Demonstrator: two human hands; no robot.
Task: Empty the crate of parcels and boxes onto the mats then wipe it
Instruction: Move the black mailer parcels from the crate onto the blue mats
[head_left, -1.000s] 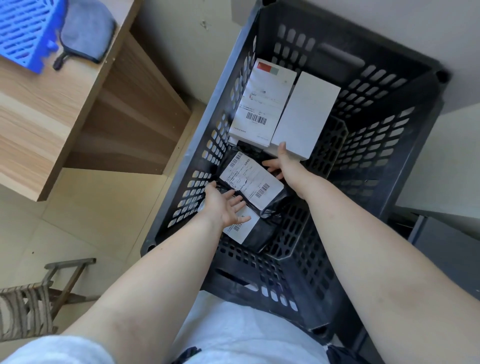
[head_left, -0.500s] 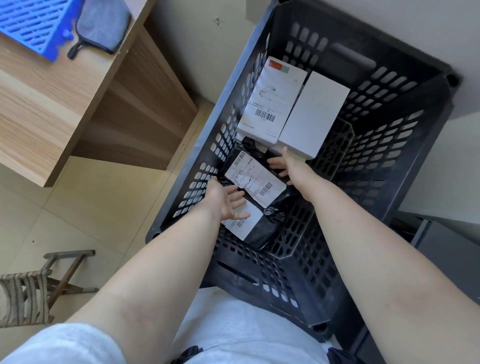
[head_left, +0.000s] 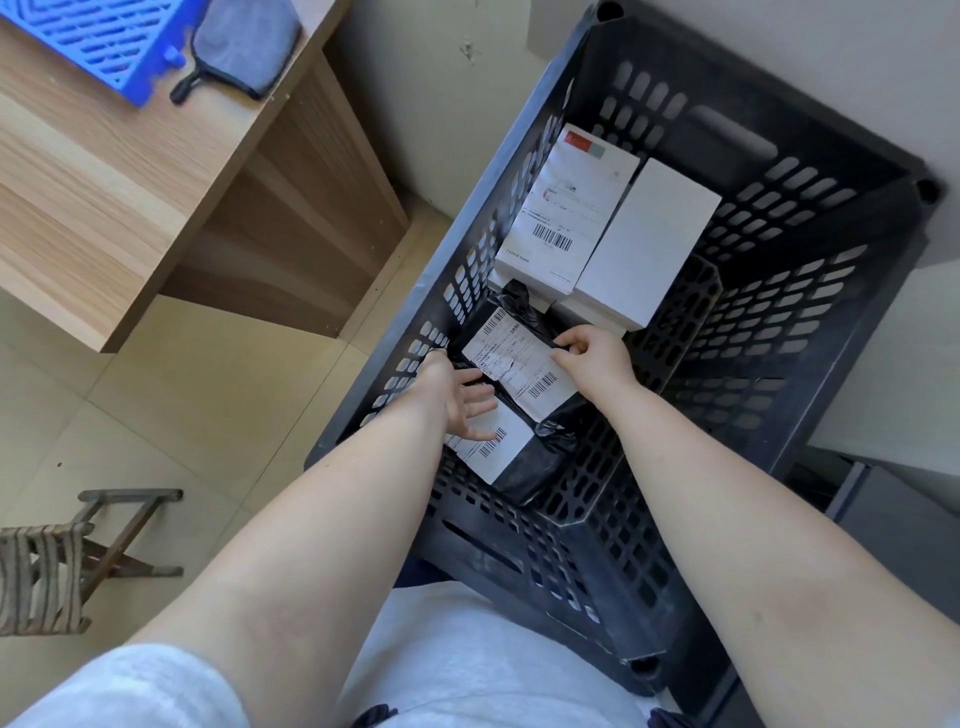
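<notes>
1. The top black parcel (head_left: 524, 366) is lying in the near-left part of the crate (head_left: 779, 332), its long axis running from about 11 to 5 o'clock.
2. The right hand (head_left: 592, 358) is pinching its 2 o'clock edge, while the left hand (head_left: 457, 397) is lying with fingers spread at the 8 o'clock side, over the lower parcel (head_left: 498, 447). So both are about equally near.
3. Compared with a second ago, the right hand is curling onto the parcel instead of resting flat by the white boxes (head_left: 608, 228).

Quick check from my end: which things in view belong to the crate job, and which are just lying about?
Job:
black crate
two black parcels
two white boxes
blue mat
grey cloth
left hand, right hand

Lying about:
wooden table
folding stool
</notes>
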